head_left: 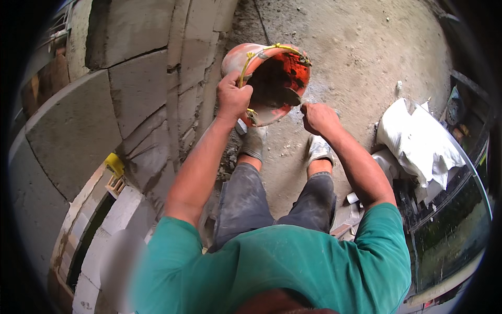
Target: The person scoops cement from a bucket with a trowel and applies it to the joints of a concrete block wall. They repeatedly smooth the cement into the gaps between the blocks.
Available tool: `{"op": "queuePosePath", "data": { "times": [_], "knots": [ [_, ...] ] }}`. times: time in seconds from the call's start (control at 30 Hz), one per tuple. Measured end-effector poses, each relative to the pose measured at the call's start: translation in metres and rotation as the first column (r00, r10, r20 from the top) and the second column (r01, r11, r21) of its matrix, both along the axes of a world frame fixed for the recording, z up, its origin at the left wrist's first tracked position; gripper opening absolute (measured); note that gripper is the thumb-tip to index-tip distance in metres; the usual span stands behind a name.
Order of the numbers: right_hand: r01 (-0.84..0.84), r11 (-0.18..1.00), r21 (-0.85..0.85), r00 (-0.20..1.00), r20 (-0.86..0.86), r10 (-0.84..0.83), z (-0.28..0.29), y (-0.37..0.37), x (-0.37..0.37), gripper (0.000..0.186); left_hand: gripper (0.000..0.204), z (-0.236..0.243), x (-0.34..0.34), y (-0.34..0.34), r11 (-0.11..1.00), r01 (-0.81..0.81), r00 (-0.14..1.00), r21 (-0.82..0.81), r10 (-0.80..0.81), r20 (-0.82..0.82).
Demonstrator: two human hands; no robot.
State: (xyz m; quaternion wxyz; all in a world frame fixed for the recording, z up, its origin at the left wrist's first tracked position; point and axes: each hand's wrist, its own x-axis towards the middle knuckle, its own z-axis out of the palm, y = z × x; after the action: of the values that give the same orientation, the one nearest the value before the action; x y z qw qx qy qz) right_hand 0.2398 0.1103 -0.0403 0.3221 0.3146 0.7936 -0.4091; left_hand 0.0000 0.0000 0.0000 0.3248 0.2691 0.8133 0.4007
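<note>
Dusty concrete floor, both hands clamped: left [232, 99] on round orange bucket [266, 83], right [318, 118] on trowel [285, 97].

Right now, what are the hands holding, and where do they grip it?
Left hand grips the orange bucket by its rim. Right hand holds a trowel by its handle, blade inside the bucket.

Orange bucket [272, 78], tilted, mouth facing the person, dark mortar inside; yellow handle [261, 51]. Left hand [232, 97] grips the near rim. Right hand [318, 118] holds a trowel [285, 97], its blade inside the bucket. Grey block wall [130, 94] at left. Dusty concrete floor [345, 57] below, two grey shoes on it. White sacks [418, 141] at right.
</note>
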Motion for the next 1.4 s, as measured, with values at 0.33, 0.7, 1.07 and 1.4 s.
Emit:
{"op": "queuePosePath", "data": {
  "times": [0.33,0.7,1.07,1.4],
  "knots": [
    [0.297,0.707,-0.642,0.928,0.021,-0.371,-0.013,0.003,0.043,0.012,0.014,-0.009,0.013,0.013,0.996,-0.079,0.991,0.039,0.074,0.115],
    [0.536,0.483,-0.692,0.356,-0.333,-0.873,-0.01,-0.038,0.029,0.029,0.022,-0.028,-0.001,-0.021,0.84,-0.539,0.823,0.054,0.512,0.246],
    [0.554,0.09,-0.828,-0.523,-0.43,-0.736,0.052,-0.032,-0.23,0.03,0.03,-0.031,-0.021,-0.088,0.866,-0.48,0.871,-0.139,0.49,0.047],
    [0.699,0.396,-0.595,-0.173,-0.678,-0.714,0.036,-0.018,-0.378,0.026,0.054,-0.052,-0.022,-0.157,0.904,-0.362,0.902,-0.226,0.401,0.159]
  ]
}}
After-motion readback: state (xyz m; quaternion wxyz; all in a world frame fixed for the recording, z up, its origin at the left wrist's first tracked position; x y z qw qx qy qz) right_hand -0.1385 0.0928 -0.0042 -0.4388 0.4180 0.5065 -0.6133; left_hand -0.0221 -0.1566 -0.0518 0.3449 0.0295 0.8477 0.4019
